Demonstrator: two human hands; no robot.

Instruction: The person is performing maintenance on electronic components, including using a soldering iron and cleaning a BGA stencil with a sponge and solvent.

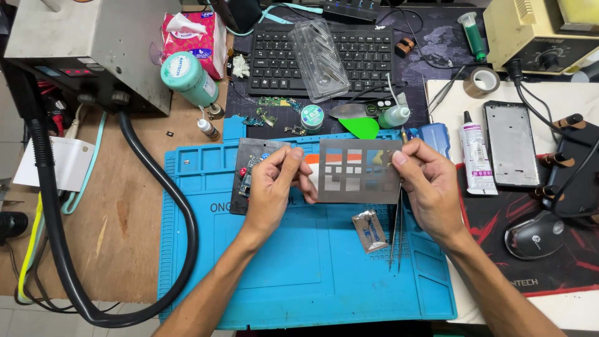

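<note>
Now your left hand (272, 185) and right hand (430, 184) each pinch an edge of the grey metal stencil (358, 170), holding it above the blue mat (299, 274).

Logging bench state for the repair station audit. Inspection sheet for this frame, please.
Surface: blue silicone work mat on a wooden desk, white top at right.
Job's things: thin grey metal stencil sheet with rectangular cut-outs, held off the mat; circuit board on a dark plate under the left hand.
Clutter: tweezers, small foil sachet, white glue tube, phone frame, tape roll, green jar, keyboard, mouse.
Hands: left hand and right hand pinch opposite edges of the stencil.
Cables: thick black hose loops across the desk; thin wires at left edge.
Surroundings: grey bench unit, beige unit top right.
</note>
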